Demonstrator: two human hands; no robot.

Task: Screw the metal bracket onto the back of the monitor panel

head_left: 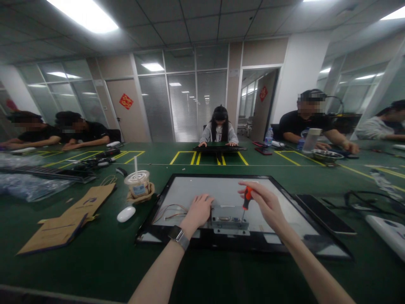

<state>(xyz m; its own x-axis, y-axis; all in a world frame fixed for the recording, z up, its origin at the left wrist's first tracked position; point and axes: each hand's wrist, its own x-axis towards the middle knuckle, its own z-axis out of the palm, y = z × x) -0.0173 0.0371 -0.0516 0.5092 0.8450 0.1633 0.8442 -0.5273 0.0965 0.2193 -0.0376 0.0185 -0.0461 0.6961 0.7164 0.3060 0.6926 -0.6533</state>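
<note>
The right hand (pixel 265 202) grasps 1 red screwdriver (pixel 247 195) at the metal bracket (pixel 230 226); whether the left hand (pixel 199 211) beside that bracket grips it, I cannot tell.

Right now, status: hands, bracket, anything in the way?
Right hand: grip on red screwdriver, shaft down at metal bracket. Left hand: at bracket's left end. Bracket on panel. Drink cup left of panel, off it.

Right hand (pixel 266 202) holds red-and-black screwdriver (pixel 247 199), tip down at metal bracket (pixel 230 226); left hand (pixel 200 211) beside bracket, above panel (pixel 186 188).
</note>
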